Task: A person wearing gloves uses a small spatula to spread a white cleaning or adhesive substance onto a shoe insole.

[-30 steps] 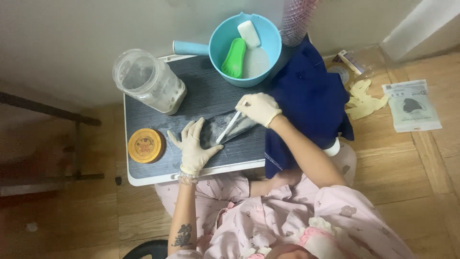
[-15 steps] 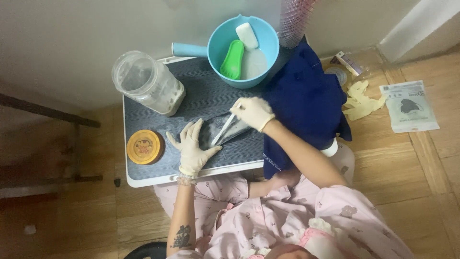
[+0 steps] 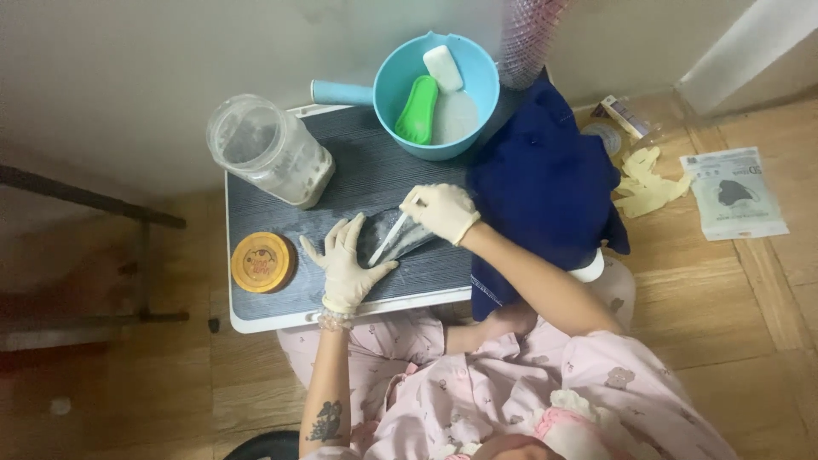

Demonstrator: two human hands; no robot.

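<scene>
- On the small dark surface (image 3: 281, 209) in front of me, a grey shoe insole (image 3: 394, 237) lies near the front edge, between my two gloved hands.
- My left hand (image 3: 345, 264) lies flat with the fingers spread wide, palm pressing down on the near end of the insole; its grip is open, closed on nothing.
- My right hand (image 3: 441, 210) has its grip pinched shut around a thin white brush (image 3: 390, 238), which slants down to the left so its far end rests on the insole.
- A clear plastic jar (image 3: 268, 160) lies tilted at the back left of the surface, well apart from my hands.
- A round orange lid (image 3: 262, 262) sits flat at the front left, just beside my left hand.
- A light blue basin (image 3: 400, 72) stands at the back edge, holding a green brush (image 3: 417, 111) and a white soap bar (image 3: 443, 68).
- A dark blue cloth (image 3: 541, 192) hangs over the right side of the surface, under my right forearm.
- On the wooden floor to the right lie a pair of yellowish gloves (image 3: 646, 181) and a flat white packet (image 3: 737, 194).
</scene>
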